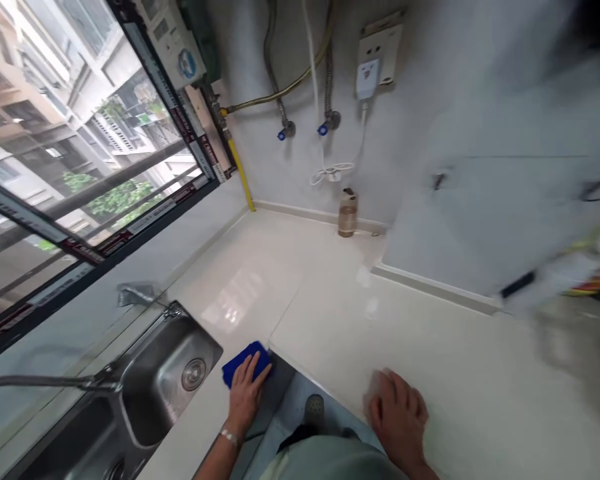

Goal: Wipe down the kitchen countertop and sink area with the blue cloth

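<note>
A folded blue cloth (246, 364) lies at the inner corner of the counter, beside the sink. My left hand (247, 390) is on top of it, holding the cloth against the surface with the fingers over it. To the right, my right hand (398, 412) is over the counter's front edge, slightly blurred. Its fingers are curled together and no object shows in them. Whether it touches the counter I cannot tell. The pale, glossy countertop (325, 293) forms an L around me.
A double steel sink (155, 373) with a faucet (139, 293) sits on the left under the window. A brownish bottle (347, 213) stands against the back wall, below hoses and a plugged-in adapter (367, 79). Blurred packages (590, 270) are at the right.
</note>
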A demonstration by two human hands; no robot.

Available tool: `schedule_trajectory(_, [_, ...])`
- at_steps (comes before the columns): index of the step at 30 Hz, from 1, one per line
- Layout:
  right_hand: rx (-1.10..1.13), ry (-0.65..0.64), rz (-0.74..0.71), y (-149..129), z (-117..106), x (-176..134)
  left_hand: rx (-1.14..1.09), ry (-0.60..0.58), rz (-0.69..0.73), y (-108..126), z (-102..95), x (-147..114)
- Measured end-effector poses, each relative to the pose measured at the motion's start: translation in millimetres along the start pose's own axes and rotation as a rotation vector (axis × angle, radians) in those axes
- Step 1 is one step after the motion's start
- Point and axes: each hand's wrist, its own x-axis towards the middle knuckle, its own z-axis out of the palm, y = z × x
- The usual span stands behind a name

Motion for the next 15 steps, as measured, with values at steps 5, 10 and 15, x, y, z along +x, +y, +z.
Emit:
schedule_trajectory(5, [-0.032, -0.043, -0.016, -5, -12, 13, -0.049, 0.039, -0.046, -24, 0.6, -10])
schedule_trajectory(10, [0.016, -0.065, 0.018, -3, -14, 20, -0.059, 0.103, -0.005, -26, 11.5, 17])
schedule_trajectory(15, [0.077, -0.099, 0.060, -2, -15, 19, -0.092, 0.123, 0.097, -33, 31.5, 29])
